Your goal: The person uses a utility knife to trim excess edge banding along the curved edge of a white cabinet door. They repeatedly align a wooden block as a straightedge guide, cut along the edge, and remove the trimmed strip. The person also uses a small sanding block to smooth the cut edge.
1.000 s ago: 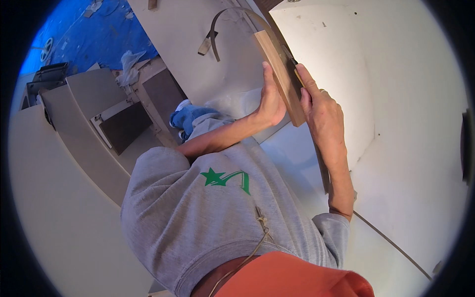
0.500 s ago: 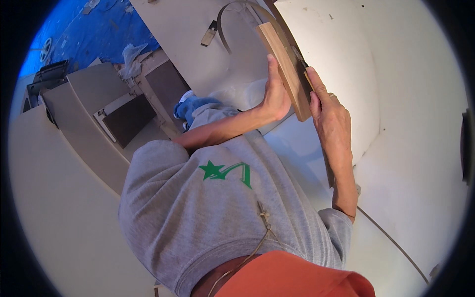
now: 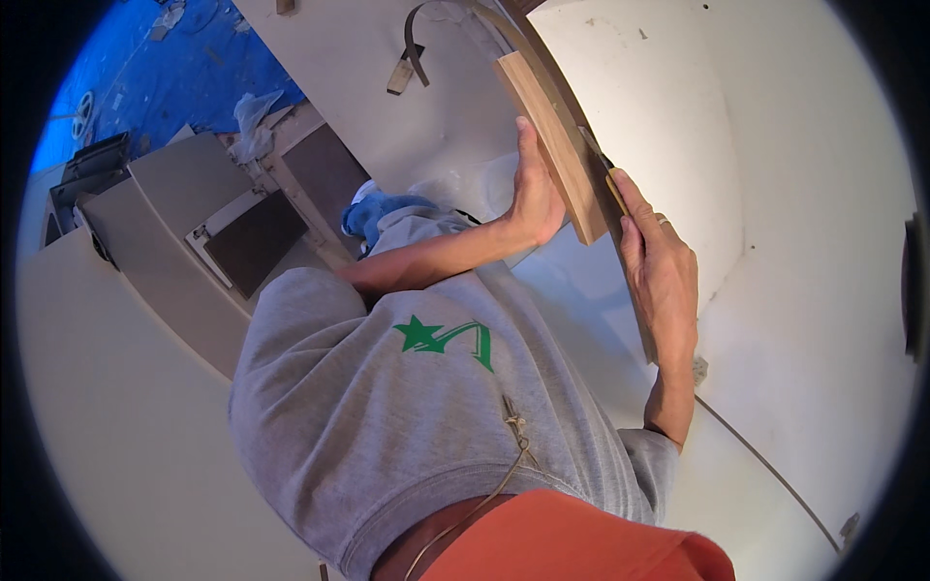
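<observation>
My left hand grips a short pale wooden board, thumb upright along its side, pressing it against a long, narrow dark strip. In my right hand is a slim yellow-handled blade tool, its dark blade lying along the strip just right of the board, with my index finger along the handle. Above the board, a loose end of thin banding curls over a pale panel, beside a small tool or block that I cannot make out clearly.
At upper left lies a blue sheet with scraps and a crumpled plastic bag. Below it are stacked grey and dark panels. A white surface fills the right, with a thin rod or cord low across it.
My right hand and the blade have slid down along the strip, toward me. The board in my left hand has shifted slightly, and the curled banding has swung a little.
</observation>
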